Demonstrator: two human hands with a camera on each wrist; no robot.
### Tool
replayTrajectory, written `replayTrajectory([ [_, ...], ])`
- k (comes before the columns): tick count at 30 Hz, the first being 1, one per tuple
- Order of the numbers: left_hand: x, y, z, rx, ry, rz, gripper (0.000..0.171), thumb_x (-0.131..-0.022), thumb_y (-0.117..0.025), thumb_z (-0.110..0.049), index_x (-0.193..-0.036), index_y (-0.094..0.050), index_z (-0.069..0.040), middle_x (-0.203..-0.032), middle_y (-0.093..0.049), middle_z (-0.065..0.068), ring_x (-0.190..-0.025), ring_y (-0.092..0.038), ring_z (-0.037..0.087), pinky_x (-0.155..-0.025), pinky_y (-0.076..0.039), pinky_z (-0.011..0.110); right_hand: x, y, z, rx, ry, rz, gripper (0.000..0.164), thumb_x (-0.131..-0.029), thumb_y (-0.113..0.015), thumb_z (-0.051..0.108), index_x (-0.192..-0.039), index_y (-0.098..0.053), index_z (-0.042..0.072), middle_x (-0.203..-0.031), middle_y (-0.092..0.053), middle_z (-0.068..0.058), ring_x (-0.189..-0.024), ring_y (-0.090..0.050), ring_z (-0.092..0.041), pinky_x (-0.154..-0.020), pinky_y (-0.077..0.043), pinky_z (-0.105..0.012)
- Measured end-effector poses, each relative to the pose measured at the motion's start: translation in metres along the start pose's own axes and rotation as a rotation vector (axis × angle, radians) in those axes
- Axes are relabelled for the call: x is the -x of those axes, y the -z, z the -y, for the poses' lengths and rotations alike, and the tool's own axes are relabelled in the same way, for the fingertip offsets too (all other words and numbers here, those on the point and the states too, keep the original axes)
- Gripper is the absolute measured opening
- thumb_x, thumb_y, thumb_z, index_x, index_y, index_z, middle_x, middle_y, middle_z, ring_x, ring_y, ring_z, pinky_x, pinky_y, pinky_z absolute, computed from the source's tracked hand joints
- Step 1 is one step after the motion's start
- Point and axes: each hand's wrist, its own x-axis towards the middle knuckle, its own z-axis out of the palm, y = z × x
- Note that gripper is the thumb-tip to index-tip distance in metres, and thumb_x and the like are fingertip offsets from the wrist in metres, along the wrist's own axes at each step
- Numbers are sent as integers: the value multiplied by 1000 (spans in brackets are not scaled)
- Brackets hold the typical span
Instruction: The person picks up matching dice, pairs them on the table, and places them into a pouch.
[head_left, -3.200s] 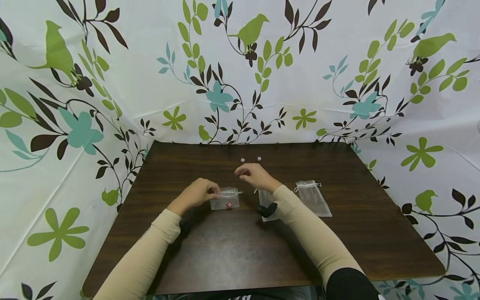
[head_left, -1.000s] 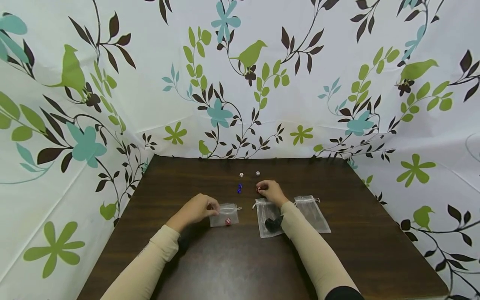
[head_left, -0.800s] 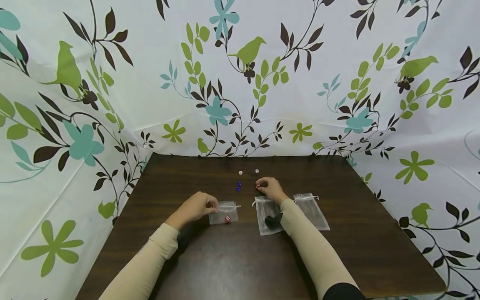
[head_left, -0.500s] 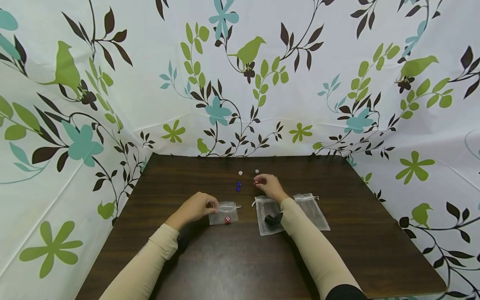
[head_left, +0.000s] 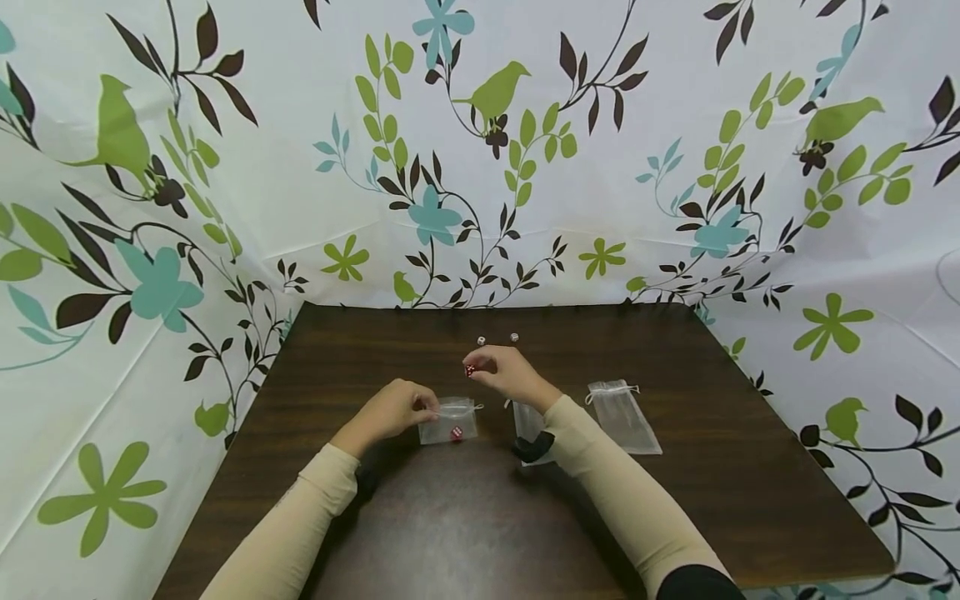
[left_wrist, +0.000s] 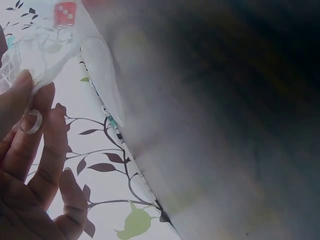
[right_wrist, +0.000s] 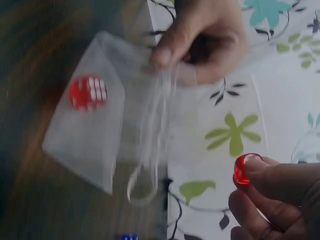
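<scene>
My left hand [head_left: 392,410] pinches the mouth of a small sheer drawstring bag [head_left: 433,431] between thumb and fingers. Inside that bag lies a red die [head_left: 457,433] with white pips, large in the right wrist view. Farther back and to the right, my right hand [head_left: 512,375] holds another red die [head_left: 470,370] between thumb and fingertips. The right wrist view shows this second die [right_wrist: 241,170] apart from the bag's drawstring end. A blue die [right_wrist: 130,237] peeks in at the bottom edge there; my right hand hides the blue dice in the head view.
Two white dice [head_left: 482,341] sit farther back on the dark wooden table [head_left: 420,517]. A second sheer bag [head_left: 527,423] lies partly under my right forearm and its black wrist camera [head_left: 532,448]. To the right is a third bag [head_left: 624,417]. A patterned cloth hangs behind.
My right hand picked up the red die from right of the two blue dice and has carried it left, now covering them. My left hand stays at the bag.
</scene>
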Motion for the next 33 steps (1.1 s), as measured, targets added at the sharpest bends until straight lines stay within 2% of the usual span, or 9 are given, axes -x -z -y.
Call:
replayTrajectory([
  [5,0,0,0,-4,-8,-12,6,-87,-81,-15,-85,-76,-17,-81,-71,-11,-68,-56,2,-62,-48,25,0,-12,12,42,81,82,20,-93,-74,6,-113,-71,5,-102,-72,-3,-94,-67,-16,-85,-55,-40],
  [9,0,2,-2,4,-20,-12,5,-86,-82,-15,-85,-77,-14,-82,-71,-11,-69,-58,2,-64,-49,25,2,-19,21,109,85,137,20,-93,-75,7,-112,-71,8,-103,-72,-2,-96,-67,-16,-85,-55,-39],
  [13,0,3,-5,8,-29,-16,5,-86,-81,-15,-86,-77,-14,-83,-72,-10,-71,-59,2,-65,-50,25,3,-23,25,155,94,166,20,-92,-75,9,-112,-71,9,-104,-73,-1,-100,-67,-17,-88,-54,-38],
  [19,1,4,-5,4,-23,-23,4,-87,-81,-16,-85,-77,-16,-83,-72,-10,-71,-60,2,-65,-50,24,4,-24,23,137,110,169,21,-95,-72,9,-116,-71,9,-113,-73,-3,-106,-68,-18,-91,-54,-37],
  [23,1,3,-3,6,-29,-25,4,-87,-81,-15,-85,-77,-16,-82,-72,-10,-71,-59,2,-65,-50,24,6,-25,16,73,66,183,34,-99,-68,15,-131,-64,6,-132,-65,-7,-122,-61,-22,-101,-49,-40],
  [27,1,4,-2,12,-32,-34,4,-87,-81,-16,-85,-77,-14,-82,-72,-10,-69,-57,1,-64,-49,23,8,-26,6,-29,-41,295,52,-100,-67,24,-146,-51,6,-145,-56,-9,-133,-53,-26,-106,-45,-45],
  [30,2,4,0,29,-26,-37,5,-88,-80,-16,-86,-77,-13,-82,-72,-9,-67,-56,2,-62,-48,23,8,-29,-1,-37,-84,353,52,-99,-68,25,-145,-52,8,-140,-60,-8,-126,-58,-25,-102,-49,-43],
  [33,3,4,1,56,-15,-37,6,-89,-79,-16,-86,-76,-11,-82,-72,-7,-67,-55,3,-61,-48,23,7,-31,-5,-11,-82,340,41,-98,-69,21,-136,-61,9,-125,-68,-5,-112,-64,-19,-93,-52,-37],
])
